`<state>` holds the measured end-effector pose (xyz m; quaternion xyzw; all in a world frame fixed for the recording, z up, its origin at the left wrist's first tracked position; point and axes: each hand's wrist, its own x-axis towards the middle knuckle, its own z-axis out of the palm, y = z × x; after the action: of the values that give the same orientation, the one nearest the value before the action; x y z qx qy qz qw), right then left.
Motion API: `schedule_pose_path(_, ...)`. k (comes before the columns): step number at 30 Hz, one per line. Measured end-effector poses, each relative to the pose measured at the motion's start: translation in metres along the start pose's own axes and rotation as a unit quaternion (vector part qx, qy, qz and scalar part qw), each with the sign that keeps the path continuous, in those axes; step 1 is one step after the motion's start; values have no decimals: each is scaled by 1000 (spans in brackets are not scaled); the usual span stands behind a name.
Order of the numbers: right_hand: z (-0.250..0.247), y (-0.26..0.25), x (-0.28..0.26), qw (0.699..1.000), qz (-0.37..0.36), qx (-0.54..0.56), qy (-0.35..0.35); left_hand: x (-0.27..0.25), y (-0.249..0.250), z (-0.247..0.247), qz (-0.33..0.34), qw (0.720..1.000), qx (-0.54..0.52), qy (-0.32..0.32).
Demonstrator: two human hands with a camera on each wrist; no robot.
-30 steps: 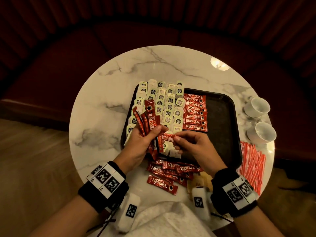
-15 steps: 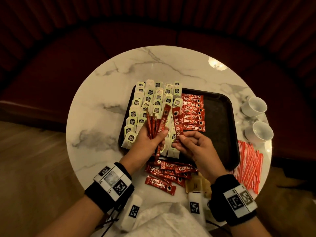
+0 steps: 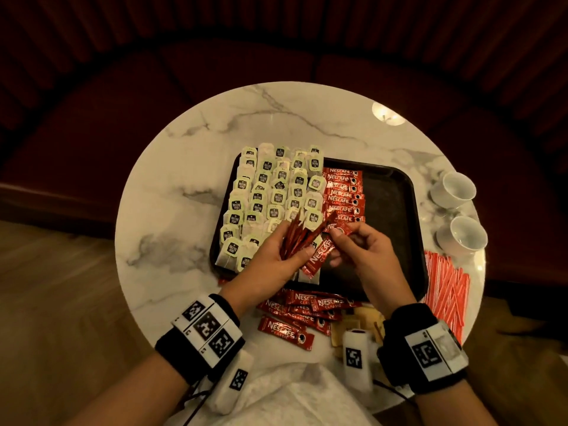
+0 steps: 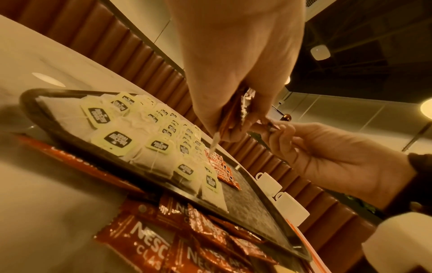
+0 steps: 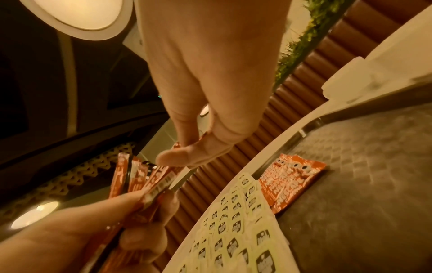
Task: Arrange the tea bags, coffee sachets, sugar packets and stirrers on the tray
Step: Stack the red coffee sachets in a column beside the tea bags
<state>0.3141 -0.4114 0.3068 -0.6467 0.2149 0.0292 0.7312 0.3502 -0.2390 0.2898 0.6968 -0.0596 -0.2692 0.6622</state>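
A fan of coffee sachets (image 3: 296, 241) was gripped in the left hand (image 3: 270, 262) over the near part of the tray (image 3: 396, 210), their long axes slanting up and to the right. One sachet (image 3: 342, 230) was pinched at its end between thumb and fingertips of the right hand (image 3: 365, 253), just beside the fan; whether it had come quite free of the bundle could not be told from the head view. The row of laid sachets (image 3: 344, 195) lay directly beyond the right hand, each long axis running across the tray, and the right hand was the nearer to it, so the pinched sachet would probably have to be turned crosswise and set at the row's near end. The left part of the tray was filled with tea bags (image 3: 270, 192), and its right part was bare. More sachets (image 3: 304, 312) were left on the tabletop (image 3: 172, 210) near the tray's front edge, with stirrers (image 3: 445, 290) to the right and two cups (image 3: 455, 189) beyond them
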Motion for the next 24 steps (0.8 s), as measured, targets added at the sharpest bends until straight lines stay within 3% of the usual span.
schedule_pose_path(6, -3, 2, -2, 993, 24, 105, 39, -1, 1, -4, 13, 1000, 2, 24)
schedule_pose_path(11, -5, -5, -2, 986, 60, 156, 1, 0, 4, -11, 7, 998, 0, 56)
schedule_pose_path(18, -19, 0, 7, 997, 3, 71, 25, 2, 1, -13, -22, 994, -53, 92)
schedule_pose_path(21, -39, 6, 19, 993, 13, 86, 77, 5, -3, -17, -26, 989, -62, 132)
schedule_pose_path(24, -60, 15, 31, 994, 40, 19, 103, 6, -8, -22, -30, 986, -58, 155)
